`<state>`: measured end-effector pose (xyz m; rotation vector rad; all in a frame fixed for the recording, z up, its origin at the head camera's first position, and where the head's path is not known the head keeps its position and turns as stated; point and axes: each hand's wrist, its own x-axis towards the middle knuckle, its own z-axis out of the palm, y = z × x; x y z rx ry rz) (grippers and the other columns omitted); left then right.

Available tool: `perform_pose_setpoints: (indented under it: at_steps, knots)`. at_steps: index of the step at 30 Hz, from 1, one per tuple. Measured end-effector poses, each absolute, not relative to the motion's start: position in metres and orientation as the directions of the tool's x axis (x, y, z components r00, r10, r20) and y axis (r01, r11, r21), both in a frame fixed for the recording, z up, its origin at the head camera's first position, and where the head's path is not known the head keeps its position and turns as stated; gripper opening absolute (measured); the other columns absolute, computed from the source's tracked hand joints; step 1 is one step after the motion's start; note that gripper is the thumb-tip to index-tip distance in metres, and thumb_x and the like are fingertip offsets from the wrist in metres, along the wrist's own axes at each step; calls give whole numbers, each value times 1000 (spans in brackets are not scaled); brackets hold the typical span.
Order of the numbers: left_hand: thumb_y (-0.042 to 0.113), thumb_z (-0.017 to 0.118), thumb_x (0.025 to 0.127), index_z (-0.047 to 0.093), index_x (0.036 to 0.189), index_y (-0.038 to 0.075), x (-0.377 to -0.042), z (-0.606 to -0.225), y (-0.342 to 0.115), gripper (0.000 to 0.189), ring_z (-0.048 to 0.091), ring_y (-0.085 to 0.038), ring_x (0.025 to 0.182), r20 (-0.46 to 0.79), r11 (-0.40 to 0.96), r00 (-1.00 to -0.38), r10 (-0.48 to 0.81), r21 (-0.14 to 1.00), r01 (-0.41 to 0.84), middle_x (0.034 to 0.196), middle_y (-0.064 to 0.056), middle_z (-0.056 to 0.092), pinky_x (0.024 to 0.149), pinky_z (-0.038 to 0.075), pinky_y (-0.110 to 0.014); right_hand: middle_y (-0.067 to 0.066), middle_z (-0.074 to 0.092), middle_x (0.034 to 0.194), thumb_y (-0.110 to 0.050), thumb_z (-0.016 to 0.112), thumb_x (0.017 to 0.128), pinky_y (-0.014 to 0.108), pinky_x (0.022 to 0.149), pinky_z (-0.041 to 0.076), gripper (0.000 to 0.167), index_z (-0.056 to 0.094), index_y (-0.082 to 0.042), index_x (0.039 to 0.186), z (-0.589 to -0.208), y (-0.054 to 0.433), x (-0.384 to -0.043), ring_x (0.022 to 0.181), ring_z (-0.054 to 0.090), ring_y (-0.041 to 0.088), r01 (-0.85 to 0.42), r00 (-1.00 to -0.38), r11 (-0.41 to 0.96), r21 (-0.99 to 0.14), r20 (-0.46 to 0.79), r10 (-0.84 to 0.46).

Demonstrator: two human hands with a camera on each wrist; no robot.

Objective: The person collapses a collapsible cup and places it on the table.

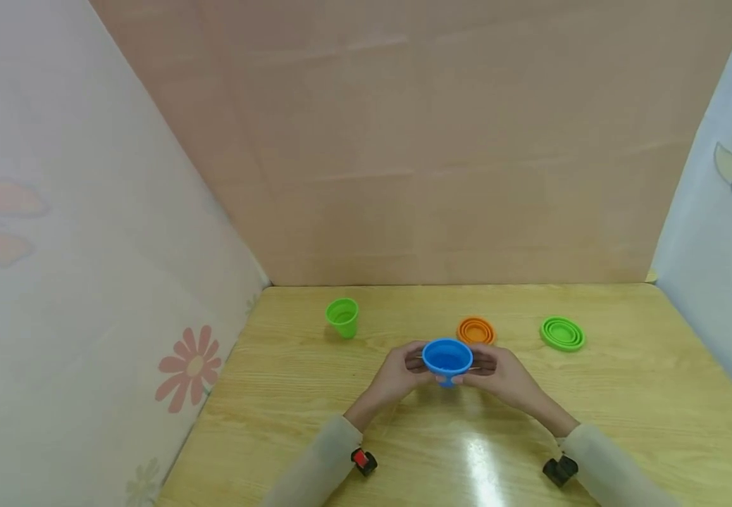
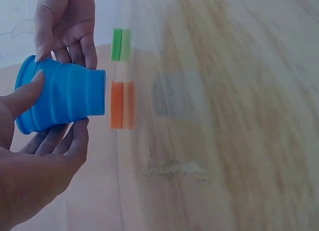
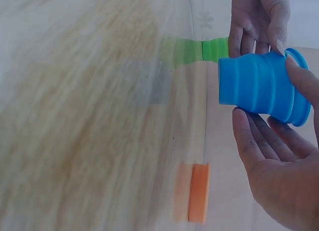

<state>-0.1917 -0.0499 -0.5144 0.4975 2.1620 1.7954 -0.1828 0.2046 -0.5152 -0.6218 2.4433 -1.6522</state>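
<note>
A blue collapsible cup (image 1: 447,359), pulled out to its full ringed height, is held upright just above the table between both hands. My left hand (image 1: 399,373) grips its left side, thumb near the rim and fingers curled behind and under the wall, as the left wrist view shows. From the other side my right hand (image 1: 500,374) holds it the same way, its thumb (image 3: 301,79) on the wall by the rim. Behind the cup lies an orange collapsible cup (image 1: 476,329), folded flat and partly covered by the right hand in the head view.
An extended green collapsible cup (image 1: 343,317) stands at the back left of the wooden table (image 1: 289,394). Another green cup (image 1: 562,333), folded flat, lies at the back right. A tan panel (image 1: 442,176) rises behind the table, with pale walls at both sides.
</note>
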Motion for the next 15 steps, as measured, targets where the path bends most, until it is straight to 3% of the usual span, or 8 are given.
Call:
perform_pose_setpoints:
  at_steps: [10,15]
  knots:
    - [17,81,93,67,138,16,-190,-516,-55,47,72,-24,124,-23,196,-904,428,978,68,135,-7,73,101,62,-34,21,73,127,-25,84,91,22,87,63,59,61,1,139,-514,201,-183,105,75,13,-220,-905,338,-915,62,-422]
    - [24,83,93,69,135,19,-189,-517,-57,45,75,-16,114,-32,204,-900,434,977,63,129,-2,76,96,64,-30,20,73,127,-25,83,92,21,88,62,58,61,0,139,-513,204,-181,106,74,12,-198,-909,343,-918,41,-414]
